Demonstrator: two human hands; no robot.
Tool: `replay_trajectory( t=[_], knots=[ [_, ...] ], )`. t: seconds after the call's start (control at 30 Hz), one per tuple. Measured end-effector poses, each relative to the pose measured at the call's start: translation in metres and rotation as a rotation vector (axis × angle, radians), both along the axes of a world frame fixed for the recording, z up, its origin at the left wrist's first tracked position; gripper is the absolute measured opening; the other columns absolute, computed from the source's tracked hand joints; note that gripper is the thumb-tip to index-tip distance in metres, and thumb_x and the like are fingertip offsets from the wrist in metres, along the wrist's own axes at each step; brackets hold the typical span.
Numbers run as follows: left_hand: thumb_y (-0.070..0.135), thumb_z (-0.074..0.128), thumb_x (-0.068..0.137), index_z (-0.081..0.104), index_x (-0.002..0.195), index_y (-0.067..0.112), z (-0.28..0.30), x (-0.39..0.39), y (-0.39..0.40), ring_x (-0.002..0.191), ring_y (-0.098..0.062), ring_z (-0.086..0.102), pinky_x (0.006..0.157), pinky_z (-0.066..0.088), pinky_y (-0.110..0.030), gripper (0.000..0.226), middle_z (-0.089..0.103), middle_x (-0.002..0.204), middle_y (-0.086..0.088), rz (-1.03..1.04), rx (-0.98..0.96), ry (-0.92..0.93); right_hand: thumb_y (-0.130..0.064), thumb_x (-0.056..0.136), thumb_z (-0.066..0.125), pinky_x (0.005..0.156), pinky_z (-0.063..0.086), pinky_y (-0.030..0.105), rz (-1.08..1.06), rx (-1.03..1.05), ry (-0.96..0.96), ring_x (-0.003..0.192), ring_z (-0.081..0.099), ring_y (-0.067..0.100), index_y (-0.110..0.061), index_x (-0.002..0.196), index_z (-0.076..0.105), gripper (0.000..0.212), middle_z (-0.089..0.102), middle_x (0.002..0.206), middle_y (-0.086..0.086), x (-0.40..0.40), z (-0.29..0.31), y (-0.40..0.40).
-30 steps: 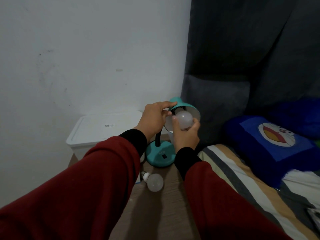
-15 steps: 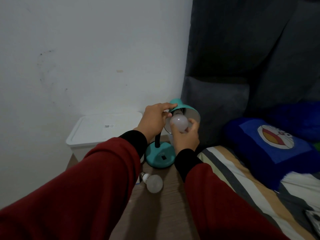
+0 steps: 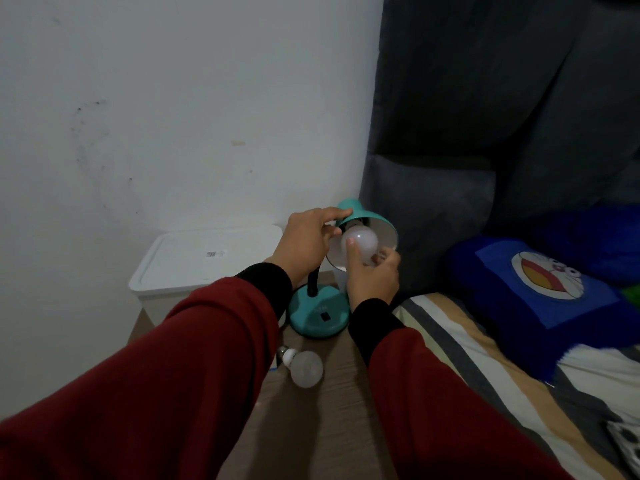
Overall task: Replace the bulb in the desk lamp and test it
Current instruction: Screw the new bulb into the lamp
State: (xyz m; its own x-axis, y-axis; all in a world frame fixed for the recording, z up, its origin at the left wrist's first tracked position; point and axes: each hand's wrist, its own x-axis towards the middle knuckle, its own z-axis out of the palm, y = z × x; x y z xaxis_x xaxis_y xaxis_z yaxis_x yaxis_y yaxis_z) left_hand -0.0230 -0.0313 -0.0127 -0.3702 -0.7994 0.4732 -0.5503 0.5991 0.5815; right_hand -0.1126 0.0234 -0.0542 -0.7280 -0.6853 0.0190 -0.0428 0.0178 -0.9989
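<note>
- Desk lamp (image 3: 346,271): teal, glossy cone shade (image 3: 367,220) with pale inner face, black gooseneck, round domed base (image 3: 318,315) with a dark rocker switch on top. Base sits on the wood-grain table (image 3: 311,427).
- Bulb (image 3: 360,241): frosted white globe, smooth, sitting in the shade mouth; its neck is hidden inside, so can't tell how far it is seated.
- Right hand (image 3: 372,277): fingers curled round the bulb from below, thumb up on its front face.
- Left hand (image 3: 306,242): pinches the shade's near rim, fingers over the top, thumb under.
- Second bulb (image 3: 303,367): same frosted globe, metal screw cap, lying on its side on the table in front of the base, apart from it.
- White plastic box (image 3: 204,261): flat lid, rounded corners, small label, left of the lamp against the white wall.
- Right side: bed with striped sheet (image 3: 485,375), blue plush cartoon pillow (image 3: 540,285), dark grey cushions behind.
- Red sleeves with black cuffs fill the foreground; left sleeve (image 3: 156,375) covers much of the table.
</note>
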Motion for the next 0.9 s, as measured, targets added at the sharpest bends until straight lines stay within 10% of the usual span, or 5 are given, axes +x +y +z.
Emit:
replay_trajectory(
  t=[0.2,0.9],
  knots=[
    [-0.002,0.055,0.09,0.062,0.122,0.013,0.0009,0.0006,0.0004,0.115,-0.019,0.059,0.077,0.025,0.017,0.037,0.064,0.125,-0.01,0.008,-0.006,-0.008,-0.038,0.08,0.068,0.067,0.045,0.017,0.001,-0.025,0.028,0.09,0.063,0.02,-0.017,0.123,0.045,0.053,0.063,0.116,0.012,0.0018,-0.0009,-0.0017],
    [-0.003,0.054,0.089,0.063,0.121,0.014,0.0014,0.0001,0.0021,0.113,-0.021,0.061,0.093,0.035,-0.006,0.037,0.065,0.123,-0.012,0.0,0.0,-0.012,-0.043,0.075,0.07,0.088,0.051,0.032,0.023,0.028,-0.051,0.105,0.061,0.024,-0.018,0.134,0.04,0.07,0.056,0.126,0.009,0.0018,0.0064,-0.0007]
  ],
)
